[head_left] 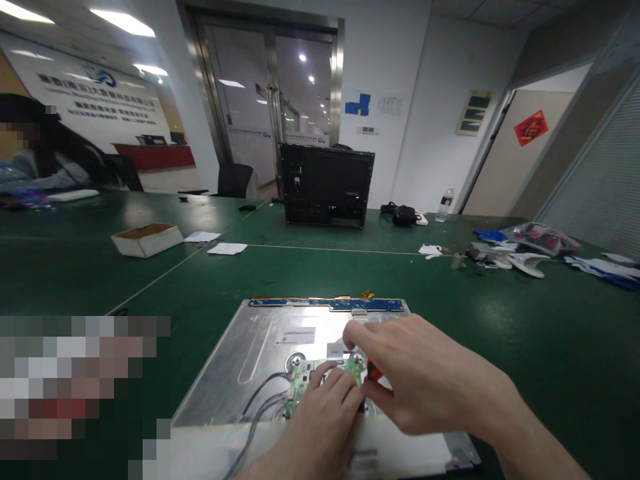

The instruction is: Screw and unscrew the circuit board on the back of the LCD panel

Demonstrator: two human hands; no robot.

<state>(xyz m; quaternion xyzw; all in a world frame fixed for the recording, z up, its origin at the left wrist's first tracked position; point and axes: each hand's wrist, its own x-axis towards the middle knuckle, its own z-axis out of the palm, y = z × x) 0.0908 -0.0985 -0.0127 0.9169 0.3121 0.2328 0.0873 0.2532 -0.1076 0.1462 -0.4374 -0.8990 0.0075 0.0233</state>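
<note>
A flat metal panel (260,327) lies on the green table, with a blue circuit strip (305,305) along its far edge. Near its middle is a small green circuit board (299,381), with dark and grey cables (257,417) running from its left side. My left hand (330,403) rests on this board, fingers bent and close together; whether it grips anything is hidden. Just right of the board, my right hand (400,367) is closed around a red and black tool (373,372), mostly hidden by the fingers.
A black monitor frame (327,183) stands at the back of the green table (200,287). An open box (147,240) and papers (227,249) lie left. Right are a bottle (445,205), black adapter (405,215) and bagged parts (543,237). A person (55,150) sits far left.
</note>
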